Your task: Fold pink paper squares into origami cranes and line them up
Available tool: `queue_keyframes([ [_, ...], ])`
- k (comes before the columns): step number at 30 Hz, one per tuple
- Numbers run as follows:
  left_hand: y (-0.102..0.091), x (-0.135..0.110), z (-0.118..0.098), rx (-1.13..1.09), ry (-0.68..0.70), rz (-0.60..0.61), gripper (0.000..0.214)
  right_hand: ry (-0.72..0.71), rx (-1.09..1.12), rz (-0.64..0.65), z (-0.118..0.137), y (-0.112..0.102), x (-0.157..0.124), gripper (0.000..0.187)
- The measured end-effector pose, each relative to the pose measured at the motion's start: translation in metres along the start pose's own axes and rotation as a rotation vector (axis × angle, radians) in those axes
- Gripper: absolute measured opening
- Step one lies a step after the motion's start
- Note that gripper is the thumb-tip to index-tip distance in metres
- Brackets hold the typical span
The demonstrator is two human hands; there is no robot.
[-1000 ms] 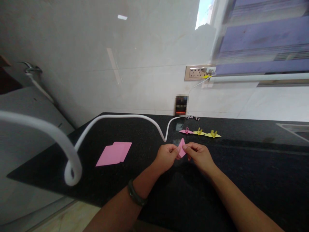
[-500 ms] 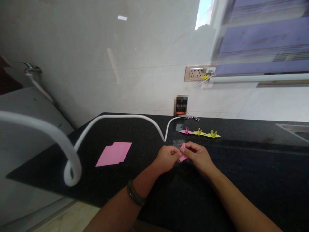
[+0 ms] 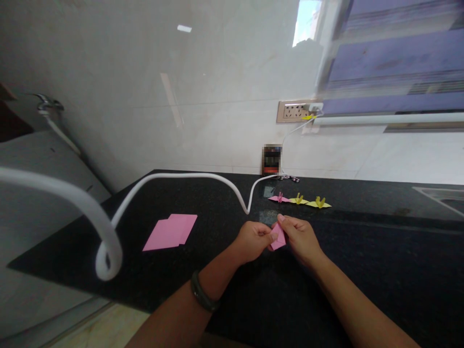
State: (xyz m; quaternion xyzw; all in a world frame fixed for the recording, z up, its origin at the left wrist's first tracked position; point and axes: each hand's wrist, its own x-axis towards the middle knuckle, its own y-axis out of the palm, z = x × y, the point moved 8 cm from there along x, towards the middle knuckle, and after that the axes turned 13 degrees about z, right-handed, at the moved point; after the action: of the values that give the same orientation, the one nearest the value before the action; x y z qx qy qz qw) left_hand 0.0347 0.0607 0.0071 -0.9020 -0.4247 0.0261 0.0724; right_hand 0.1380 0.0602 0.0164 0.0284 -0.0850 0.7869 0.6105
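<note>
A small folded piece of pink origami paper is held between both hands above the black counter. My left hand pinches its left side, the thumb lying across the front. At its upper right edge, my right hand grips it between thumb and fingers. Just beyond the hands stand a pink paper crane and two yellow paper cranes, side by side. Flat pink paper sheets lie overlapping to the left.
A white cable loops across the left of the counter. Against the wall leans a phone-like device, its front pixelated. A wall socket holds a plug. The sink's edge shows at far right.
The folded paper has turned and shows more of its front face. My left thumb has moved onto that face, and my right fingers have shifted towards its top edge.
</note>
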Motion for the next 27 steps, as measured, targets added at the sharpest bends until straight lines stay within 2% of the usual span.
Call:
queue_keyframes([
  [6,-0.007,0.001,-0.001,-0.016,0.007,-0.078,0.027,-0.030,-0.053,0.156,0.001,0.005,0.003,0.024],
  [11,-0.006,0.000,-0.005,-0.002,0.006,-0.076,0.026,-0.160,-0.162,0.091,0.014,0.001,0.001,0.025],
  [15,-0.009,-0.002,-0.009,0.020,0.024,-0.095,0.025,-0.079,-0.095,0.140,0.005,0.005,0.003,0.024],
  [18,-0.018,-0.003,-0.007,0.054,0.028,-0.187,0.026,-0.015,-0.056,0.185,-0.001,0.008,0.004,0.022],
  [20,-0.025,-0.003,-0.004,0.047,0.030,-0.255,0.027,-0.016,-0.092,0.157,-0.001,0.005,0.005,0.022],
  [27,-0.024,0.003,0.005,0.012,0.006,-0.224,0.025,-0.043,-0.190,0.035,0.002,-0.004,0.004,0.025],
])
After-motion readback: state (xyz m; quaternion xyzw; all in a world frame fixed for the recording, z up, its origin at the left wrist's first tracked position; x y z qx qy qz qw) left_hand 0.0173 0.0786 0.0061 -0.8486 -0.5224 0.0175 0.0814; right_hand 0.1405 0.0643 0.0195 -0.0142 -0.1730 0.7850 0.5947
